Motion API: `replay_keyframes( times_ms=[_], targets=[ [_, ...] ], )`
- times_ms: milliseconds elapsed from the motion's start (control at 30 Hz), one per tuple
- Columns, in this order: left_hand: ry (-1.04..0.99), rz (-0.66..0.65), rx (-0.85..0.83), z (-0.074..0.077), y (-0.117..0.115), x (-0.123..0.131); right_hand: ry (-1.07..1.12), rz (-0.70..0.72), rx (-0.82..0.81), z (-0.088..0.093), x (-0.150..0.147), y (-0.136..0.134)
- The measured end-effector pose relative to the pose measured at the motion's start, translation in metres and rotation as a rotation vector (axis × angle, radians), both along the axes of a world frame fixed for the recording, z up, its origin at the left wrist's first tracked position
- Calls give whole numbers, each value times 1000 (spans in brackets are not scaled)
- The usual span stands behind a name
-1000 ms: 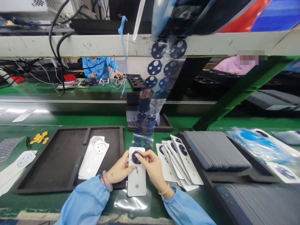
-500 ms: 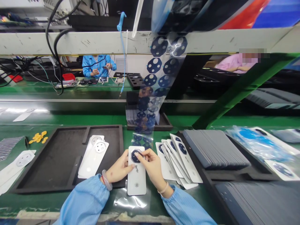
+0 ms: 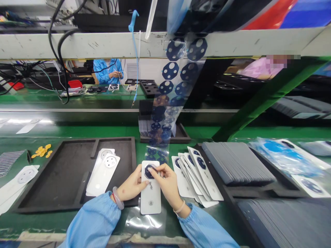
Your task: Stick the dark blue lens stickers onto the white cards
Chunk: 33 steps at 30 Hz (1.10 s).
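Note:
A white phone back cover [image 3: 150,204] lies upright before me, with small dark markings on its face. At its top sits a dark blue eight-sided sticker [image 3: 148,173] with round holes. My left hand [image 3: 131,185] grips the cover's left edge, thumb across the front. With thumb and fingertips at the sticker and the upper right edge, my right hand [image 3: 167,182] is closed on the same cover; the fingertips hide part of the sticker. Right of it, several white covers with dark stickers [image 3: 198,177] are fanned out. Two covers without dark stickers [image 3: 104,172] lie on the left tray.
A clear strip of dark stickers [image 3: 169,88] hangs down ahead. The black tray [image 3: 51,186] is at left, near yellow discs [image 3: 42,150]. Grey panel stacks [image 3: 235,162] fill a tray at right. A green post [image 3: 258,106] slants across. Co-workers sit beyond.
My hands and the cover stay almost where they were, fingers still on the sticker. The view tilts slightly. Across the bench, the co-worker in blue has brought both hands together.

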<state>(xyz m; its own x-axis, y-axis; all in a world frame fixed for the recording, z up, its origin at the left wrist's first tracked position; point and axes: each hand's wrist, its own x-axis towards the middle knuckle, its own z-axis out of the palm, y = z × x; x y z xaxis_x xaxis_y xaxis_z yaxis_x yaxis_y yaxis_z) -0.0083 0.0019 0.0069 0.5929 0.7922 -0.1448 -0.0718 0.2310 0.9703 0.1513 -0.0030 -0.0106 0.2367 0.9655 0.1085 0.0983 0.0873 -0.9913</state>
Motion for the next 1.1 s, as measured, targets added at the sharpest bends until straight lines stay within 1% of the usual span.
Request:
replay_keyframes(
  times_ms=[100,200,267,367,467,533,567,600,700,733,767,867,933,1000,1100],
  targets=[
    [22,18,41,2,0,1,-40,-11,37,1,-2,-2],
    [141,113,169,2,0,1,-151,-32,126,2,-5,-5],
    [216,176,223,1,1,1,-261,-43,213,3,-5,-6],
    [192,200,181,-3,0,1,-448,-58,337,4,-3,-5],
    [98,197,72,-4,0,1,-588,-164,387,2,1,-2],
    [59,191,27,-4,-1,2,-570,-237,368,2,4,1],
    [47,190,17,-4,-1,2,-524,-232,340,2,4,1],
    [41,187,11,-4,-1,2,-457,-186,295,2,4,2],
    [52,160,-6,-4,-2,4,-182,116,87,5,2,2],
    [64,152,-12,-3,-2,5,-93,196,24,5,1,2],
    [74,145,-16,-3,-2,5,-16,243,-22,5,0,2],
    [63,135,-30,-1,-3,6,129,255,-62,4,1,2],
    [20,131,-52,0,-2,5,198,290,-74,4,3,3],
    [-23,143,-83,1,-1,3,242,357,-82,7,7,4],
    [-67,208,-119,1,0,1,296,499,-98,12,10,4]
  ],
)
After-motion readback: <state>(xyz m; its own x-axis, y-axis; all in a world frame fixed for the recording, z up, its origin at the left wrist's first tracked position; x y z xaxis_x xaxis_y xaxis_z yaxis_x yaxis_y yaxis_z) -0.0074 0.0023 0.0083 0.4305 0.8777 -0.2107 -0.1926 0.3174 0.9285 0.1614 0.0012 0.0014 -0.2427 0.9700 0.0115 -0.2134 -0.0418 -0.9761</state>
